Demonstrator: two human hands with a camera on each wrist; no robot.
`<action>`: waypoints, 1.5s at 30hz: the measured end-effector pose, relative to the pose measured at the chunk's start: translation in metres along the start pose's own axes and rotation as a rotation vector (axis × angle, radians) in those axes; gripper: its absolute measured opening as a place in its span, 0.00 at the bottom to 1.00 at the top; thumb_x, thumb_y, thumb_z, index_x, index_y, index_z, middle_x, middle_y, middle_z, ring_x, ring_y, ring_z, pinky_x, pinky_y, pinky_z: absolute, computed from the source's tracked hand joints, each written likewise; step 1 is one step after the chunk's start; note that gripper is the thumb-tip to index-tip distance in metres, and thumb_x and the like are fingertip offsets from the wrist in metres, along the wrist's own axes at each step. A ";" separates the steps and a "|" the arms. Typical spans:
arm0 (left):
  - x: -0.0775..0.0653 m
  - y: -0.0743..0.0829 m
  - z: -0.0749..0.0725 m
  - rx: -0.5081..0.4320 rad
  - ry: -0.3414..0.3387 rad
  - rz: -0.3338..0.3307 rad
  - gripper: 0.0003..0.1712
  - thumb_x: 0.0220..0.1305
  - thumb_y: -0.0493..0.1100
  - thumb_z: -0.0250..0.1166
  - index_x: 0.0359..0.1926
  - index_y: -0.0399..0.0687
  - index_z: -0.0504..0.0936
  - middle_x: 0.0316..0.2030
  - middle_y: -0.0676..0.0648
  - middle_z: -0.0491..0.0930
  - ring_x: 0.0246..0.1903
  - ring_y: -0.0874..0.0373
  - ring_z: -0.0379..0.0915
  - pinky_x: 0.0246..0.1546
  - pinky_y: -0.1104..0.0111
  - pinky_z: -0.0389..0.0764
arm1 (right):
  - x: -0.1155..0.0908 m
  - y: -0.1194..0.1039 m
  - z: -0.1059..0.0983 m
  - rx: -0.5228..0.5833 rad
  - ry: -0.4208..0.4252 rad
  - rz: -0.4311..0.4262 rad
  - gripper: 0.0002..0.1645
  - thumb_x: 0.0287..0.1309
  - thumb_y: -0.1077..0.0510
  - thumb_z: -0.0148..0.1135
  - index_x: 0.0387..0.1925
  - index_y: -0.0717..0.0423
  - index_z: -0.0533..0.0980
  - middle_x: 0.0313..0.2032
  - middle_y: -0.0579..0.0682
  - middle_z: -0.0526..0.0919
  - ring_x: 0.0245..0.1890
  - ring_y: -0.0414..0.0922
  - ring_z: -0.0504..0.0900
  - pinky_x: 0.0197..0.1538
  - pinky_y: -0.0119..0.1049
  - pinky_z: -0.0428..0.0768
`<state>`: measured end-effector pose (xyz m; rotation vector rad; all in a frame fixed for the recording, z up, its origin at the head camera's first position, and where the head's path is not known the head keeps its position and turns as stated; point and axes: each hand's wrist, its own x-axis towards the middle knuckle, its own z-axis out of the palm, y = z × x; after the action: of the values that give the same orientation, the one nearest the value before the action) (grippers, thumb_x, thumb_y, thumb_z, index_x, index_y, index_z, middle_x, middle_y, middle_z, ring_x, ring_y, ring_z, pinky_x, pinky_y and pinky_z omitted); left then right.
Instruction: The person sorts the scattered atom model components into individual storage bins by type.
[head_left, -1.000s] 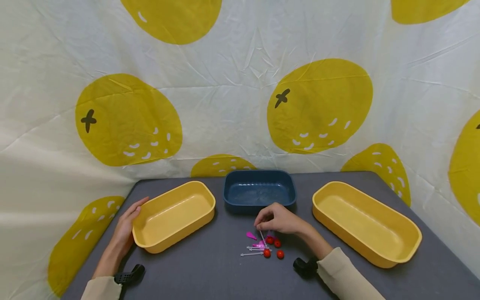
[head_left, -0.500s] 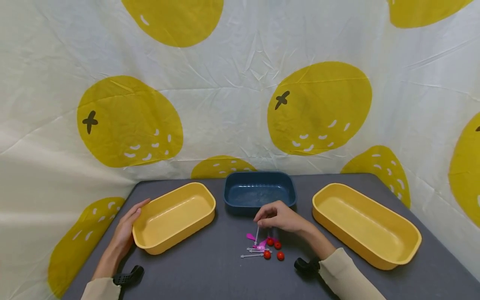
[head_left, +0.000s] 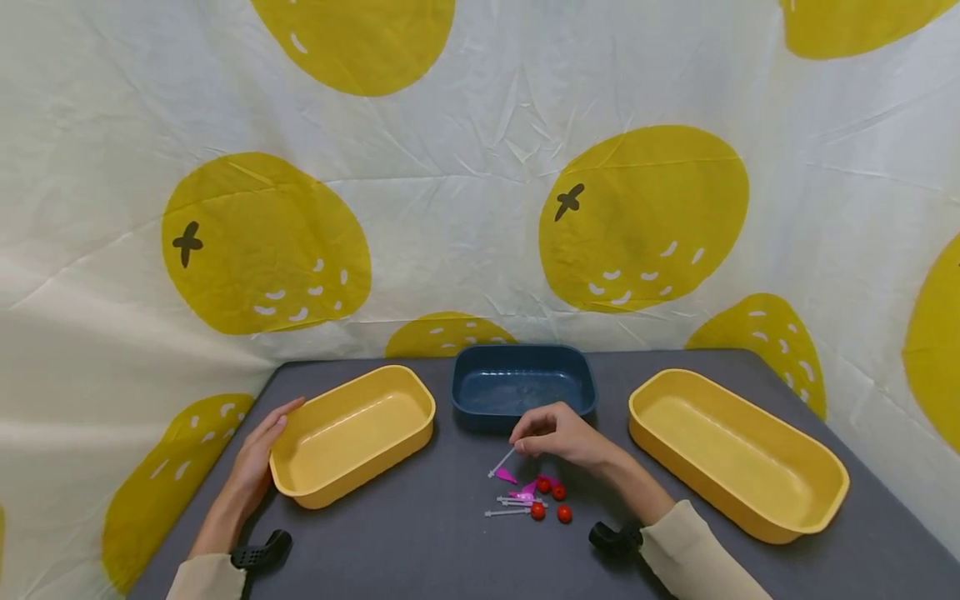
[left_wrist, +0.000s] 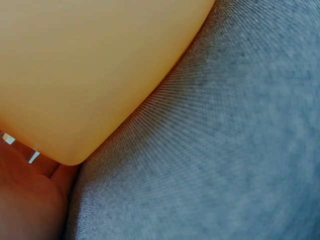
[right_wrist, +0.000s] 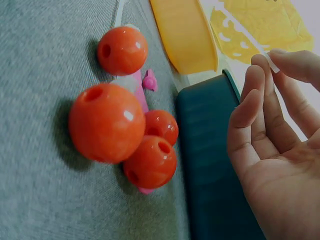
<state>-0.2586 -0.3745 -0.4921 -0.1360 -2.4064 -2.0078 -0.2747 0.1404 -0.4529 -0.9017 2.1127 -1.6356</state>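
Note:
My right hand [head_left: 555, 435] pinches a thin pale plastic stick [head_left: 502, 462] by one end, between thumb and index finger. Its knobbed end slants down to the left, over a pink piece [head_left: 506, 476]. Below the hand lie more pale sticks [head_left: 507, 512], some pink pieces and several red balls with holes [right_wrist: 106, 123]. At the left, my left hand [head_left: 251, 458] rests with extended fingers against the outer end of a yellow tray [head_left: 347, 485]. The left wrist view shows that tray's wall [left_wrist: 85, 75], with part of the palm [left_wrist: 30, 195] beside its corner.
A dark blue tray [head_left: 491, 417] stands at the back middle, just behind the right hand. To the right is a second yellow tray [head_left: 712, 479], set at an angle. All stand on a grey cloth-covered table [head_left: 420, 550], backed by a fruit-print curtain [head_left: 450, 233].
The stick in my right hand has swung from pointing down and right to pointing down and left. The hand itself has barely shifted, and the left hand stays on the tray.

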 end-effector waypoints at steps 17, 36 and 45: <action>0.001 0.001 -0.002 -0.014 -0.001 -0.018 0.34 0.85 0.56 0.40 0.81 0.44 0.55 0.79 0.41 0.54 0.62 0.82 0.65 0.59 0.85 0.71 | 0.012 -0.020 0.011 0.040 0.068 0.013 0.14 0.68 0.60 0.65 0.45 0.69 0.83 0.41 0.68 0.86 0.36 0.56 0.83 0.45 0.41 0.87; 0.001 0.002 -0.004 0.006 -0.004 -0.020 0.36 0.84 0.60 0.39 0.81 0.46 0.56 0.80 0.37 0.51 0.63 0.81 0.65 0.58 0.86 0.71 | 0.047 -0.052 0.031 0.022 0.095 0.007 0.11 0.67 0.58 0.67 0.44 0.63 0.85 0.38 0.60 0.88 0.36 0.53 0.82 0.41 0.33 0.83; 0.000 0.001 -0.003 0.008 -0.002 -0.024 0.34 0.84 0.58 0.40 0.81 0.47 0.56 0.80 0.37 0.51 0.62 0.80 0.65 0.57 0.85 0.72 | 0.061 -0.063 0.039 0.010 0.079 -0.008 0.13 0.67 0.59 0.67 0.45 0.66 0.84 0.37 0.52 0.88 0.38 0.55 0.83 0.44 0.36 0.84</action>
<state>-0.2591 -0.3774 -0.4904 -0.1104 -2.4286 -2.0087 -0.2791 0.0623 -0.3974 -0.8570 2.1527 -1.7110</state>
